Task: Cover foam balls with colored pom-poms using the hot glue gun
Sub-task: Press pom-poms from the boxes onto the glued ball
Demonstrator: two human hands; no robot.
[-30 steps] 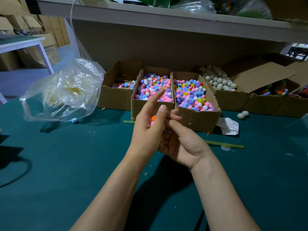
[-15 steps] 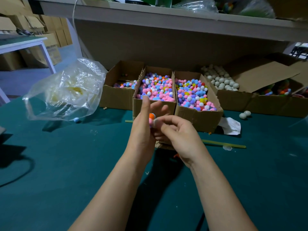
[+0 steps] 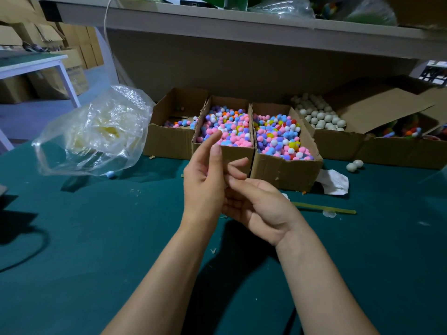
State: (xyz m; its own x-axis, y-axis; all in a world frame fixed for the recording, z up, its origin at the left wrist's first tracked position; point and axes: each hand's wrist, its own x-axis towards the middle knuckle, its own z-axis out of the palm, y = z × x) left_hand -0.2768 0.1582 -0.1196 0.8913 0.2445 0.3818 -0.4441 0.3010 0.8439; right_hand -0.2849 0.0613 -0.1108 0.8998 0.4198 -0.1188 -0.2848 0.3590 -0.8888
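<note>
My left hand (image 3: pixel 205 182) and my right hand (image 3: pixel 263 211) meet above the green table (image 3: pixel 96 238), in front of the boxes. The left hand shows its back, with index finger and thumb pointing up. My right hand lies palm up, its fingertips tucked behind the left hand. What sits between them is hidden. Three cardboard boxes hold colored pom-poms: a nearly empty one (image 3: pixel 179 123), a middle one (image 3: pixel 227 129) and a right one (image 3: pixel 280 139). White foam balls (image 3: pixel 321 114) fill a box further right. No glue gun is in view.
A crumpled clear plastic bag (image 3: pixel 96 134) lies at the left, with a blue pom-pom (image 3: pixel 110 174) beside it. Two loose foam balls (image 3: pixel 354 165), a white scrap (image 3: pixel 335 181) and a yellowish stick (image 3: pixel 324 209) lie at the right. A shelf (image 3: pixel 242 27) overhangs the boxes.
The orange pom-pom seen between my hands earlier is now hidden. My left fingers have straightened upward and my right hand has turned more palm up beneath them.
</note>
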